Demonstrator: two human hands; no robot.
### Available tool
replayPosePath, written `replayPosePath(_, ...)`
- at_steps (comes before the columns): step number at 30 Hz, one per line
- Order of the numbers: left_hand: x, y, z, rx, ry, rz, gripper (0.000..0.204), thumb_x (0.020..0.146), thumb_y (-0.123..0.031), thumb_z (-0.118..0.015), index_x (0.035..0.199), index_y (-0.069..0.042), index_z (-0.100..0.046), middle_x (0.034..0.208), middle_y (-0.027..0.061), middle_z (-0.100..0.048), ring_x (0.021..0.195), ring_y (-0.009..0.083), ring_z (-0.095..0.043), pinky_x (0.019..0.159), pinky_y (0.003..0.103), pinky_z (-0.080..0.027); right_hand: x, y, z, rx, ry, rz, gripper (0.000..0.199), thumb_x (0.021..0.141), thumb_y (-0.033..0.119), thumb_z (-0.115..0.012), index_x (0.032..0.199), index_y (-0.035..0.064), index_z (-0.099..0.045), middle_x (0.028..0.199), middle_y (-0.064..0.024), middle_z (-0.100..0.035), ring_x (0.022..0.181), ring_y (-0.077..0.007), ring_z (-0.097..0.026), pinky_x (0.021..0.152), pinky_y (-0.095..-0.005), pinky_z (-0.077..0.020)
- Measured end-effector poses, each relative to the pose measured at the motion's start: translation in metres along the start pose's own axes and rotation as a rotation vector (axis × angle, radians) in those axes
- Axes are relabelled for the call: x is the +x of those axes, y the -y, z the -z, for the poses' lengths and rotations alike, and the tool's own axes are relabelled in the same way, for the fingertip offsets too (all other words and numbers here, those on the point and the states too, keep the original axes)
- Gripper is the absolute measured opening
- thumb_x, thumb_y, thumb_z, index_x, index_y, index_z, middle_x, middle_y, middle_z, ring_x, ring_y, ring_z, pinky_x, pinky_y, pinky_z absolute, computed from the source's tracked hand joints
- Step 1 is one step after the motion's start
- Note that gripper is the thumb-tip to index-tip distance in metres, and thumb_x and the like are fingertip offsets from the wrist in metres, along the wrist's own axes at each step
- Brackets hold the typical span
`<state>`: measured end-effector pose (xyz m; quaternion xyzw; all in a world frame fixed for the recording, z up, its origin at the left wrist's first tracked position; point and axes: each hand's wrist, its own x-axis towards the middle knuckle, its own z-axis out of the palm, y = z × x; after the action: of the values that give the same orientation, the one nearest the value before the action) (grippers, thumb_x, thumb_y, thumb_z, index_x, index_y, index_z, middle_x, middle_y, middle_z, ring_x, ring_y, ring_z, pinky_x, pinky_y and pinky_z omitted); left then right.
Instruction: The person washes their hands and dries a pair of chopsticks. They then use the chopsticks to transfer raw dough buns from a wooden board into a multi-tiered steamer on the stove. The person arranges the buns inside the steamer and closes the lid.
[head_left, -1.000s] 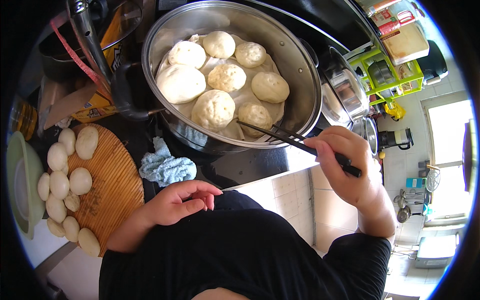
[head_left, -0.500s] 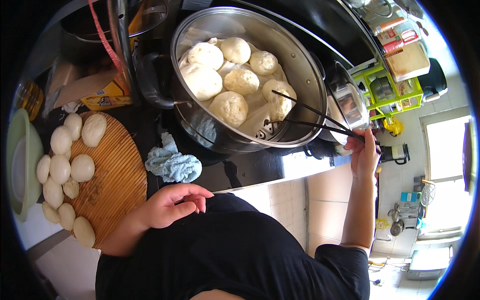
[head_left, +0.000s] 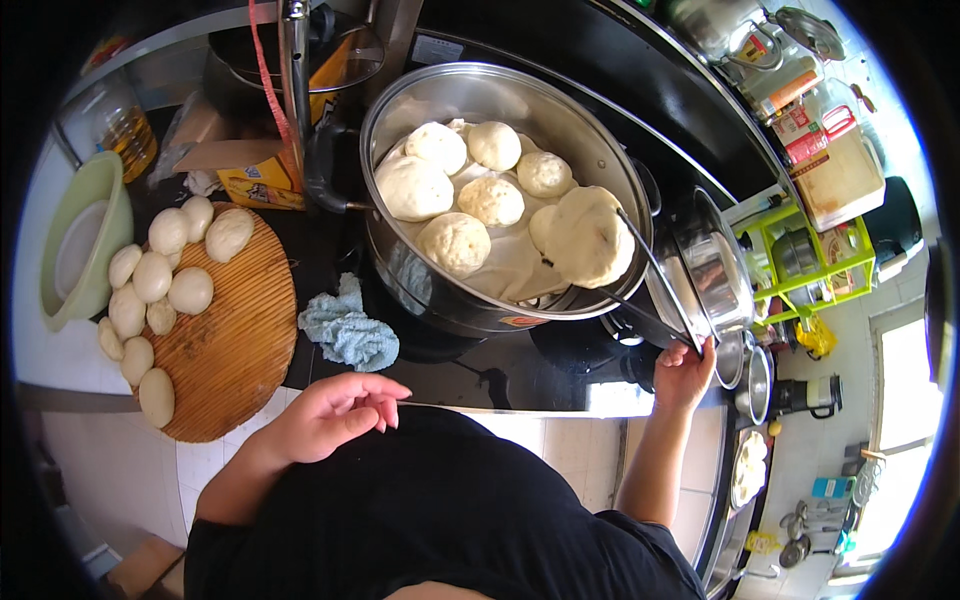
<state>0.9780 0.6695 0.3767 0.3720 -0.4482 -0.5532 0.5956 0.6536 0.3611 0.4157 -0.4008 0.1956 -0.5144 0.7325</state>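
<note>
R hand [head_left: 684, 372] grips chopsticks [head_left: 652, 288] w/ a steamed bun [head_left: 590, 238] pinched at the tips, lifted over the right rim of the steamer pot [head_left: 600, 150]. L hand [head_left: 335, 412] rests loosely open, holding nothing, at the surface's front edge, near a blue cloth [head_left: 346, 328]. Raw dough balls [head_left: 150, 290] sit on the round wooden board [head_left: 240, 340], left side.

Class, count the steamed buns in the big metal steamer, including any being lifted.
6: five lie on the cloth in the steamer, the sixth bun is lifted in chopsticks at its right rim. None seems hidden.
</note>
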Motion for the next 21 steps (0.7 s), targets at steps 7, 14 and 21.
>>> replayPosePath(7, 0.014, -0.019, -0.042, 0.227, -0.491, -0.331, 0.039, 0.083, -0.005, -0.056, 0.12, -0.001, -0.044, 0.098, 0.004, -0.051, 0.08, 0.0066, -0.047, 0.071, 0.02, -0.039, 0.002, -0.03, -0.025, 0.222, 0.269, -0.155, 0.035, 0.093, 0.032, -0.036, 0.082, 0.0064, -0.057, 0.077, -0.0037, -0.051, 0.05, -0.0152, -0.045, 0.045, -0.0275, -0.0361)
replayPosePath(14, -0.024, -0.013, -0.068, 0.521, -0.771, -0.385, 0.039, 0.084, -0.008, -0.054, 0.12, 0.001, -0.042, 0.108, 0.0089, -0.051, 0.093, 0.0125, -0.047, 0.08, 0.025, -0.037, -0.035, -0.057, -0.065, 0.043, 0.442, -0.243, 0.035, 0.094, 0.033, -0.035, 0.08, 0.0055, -0.053, 0.073, -0.0056, -0.051, 0.05, -0.0154, -0.048, 0.044, -0.0258, -0.0379)
replayPosePath(21, -0.086, 0.049, -0.054, 0.198, -1.217, -0.308, 0.025, 0.087, -0.01, -0.05, 0.111, -0.002, -0.05, 0.099, 0.0062, -0.056, 0.084, 0.0094, -0.049, 0.072, 0.022, -0.039, -0.074, -0.089, -0.076, -0.041, 0.343, -0.346, 0.037, 0.09, 0.035, -0.044, 0.079, 0.0008, -0.053, 0.073, -0.0121, -0.052, 0.053, -0.0217, -0.052, 0.048, -0.0353, -0.0473)
